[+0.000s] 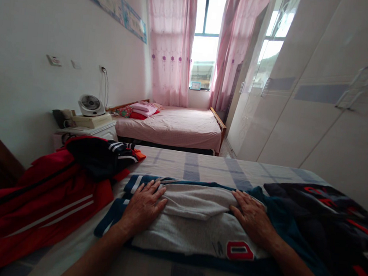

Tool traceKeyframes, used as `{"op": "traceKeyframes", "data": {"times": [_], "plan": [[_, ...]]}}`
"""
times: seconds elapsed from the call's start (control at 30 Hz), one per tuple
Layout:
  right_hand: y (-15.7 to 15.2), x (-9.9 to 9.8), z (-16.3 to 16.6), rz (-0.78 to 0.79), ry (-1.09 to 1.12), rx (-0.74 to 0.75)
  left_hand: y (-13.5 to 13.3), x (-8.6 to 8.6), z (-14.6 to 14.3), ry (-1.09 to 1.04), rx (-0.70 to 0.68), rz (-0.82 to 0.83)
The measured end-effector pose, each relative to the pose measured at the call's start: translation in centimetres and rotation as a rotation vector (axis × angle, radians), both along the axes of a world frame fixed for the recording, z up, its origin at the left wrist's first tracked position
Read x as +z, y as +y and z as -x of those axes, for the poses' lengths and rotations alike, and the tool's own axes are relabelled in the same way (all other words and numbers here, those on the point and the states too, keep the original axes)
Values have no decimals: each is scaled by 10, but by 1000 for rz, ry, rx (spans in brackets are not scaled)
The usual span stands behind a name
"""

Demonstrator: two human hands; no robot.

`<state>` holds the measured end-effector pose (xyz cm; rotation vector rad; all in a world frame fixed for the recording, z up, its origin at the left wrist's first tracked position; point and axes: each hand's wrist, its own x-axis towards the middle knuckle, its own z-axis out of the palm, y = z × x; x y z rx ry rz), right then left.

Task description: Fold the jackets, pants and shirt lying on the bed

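Observation:
A grey and teal garment (pixel 191 230) lies folded in a wide strip across the bed in front of me, with a red-edged letter patch near its lower right. My left hand (pixel 145 203) rests flat on its left end, fingers spread, beside teal cuffs (pixel 116 216) with white stripes. Over the right end my right hand (pixel 253 216) lies palm down, its fingers stretched out on the grey cloth. More teal fabric (pixel 292 231) spreads out beyond my right wrist. Neither hand grips the cloth.
A red and black jacket (pixel 55 195) lies at the left, and dark clothing with red marks (pixel 335 217) at the right. Beyond this checked bed (pixel 210 164) stand a pink bed (pixel 178 129), a nightstand with a fan (pixel 91 105), and a white wardrobe (pixel 289 122).

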<state>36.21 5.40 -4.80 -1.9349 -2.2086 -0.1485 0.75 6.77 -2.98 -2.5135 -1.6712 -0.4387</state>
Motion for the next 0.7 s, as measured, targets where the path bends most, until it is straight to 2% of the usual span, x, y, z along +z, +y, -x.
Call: {"op": "traceKeyframes", "data": {"times": [0.53, 0.7], "plan": [[0, 3, 1, 39, 4, -8, 0, -1, 0, -13, 2, -9], [1, 0, 0, -8, 10, -1, 0, -2, 1, -16, -4, -17]]}}
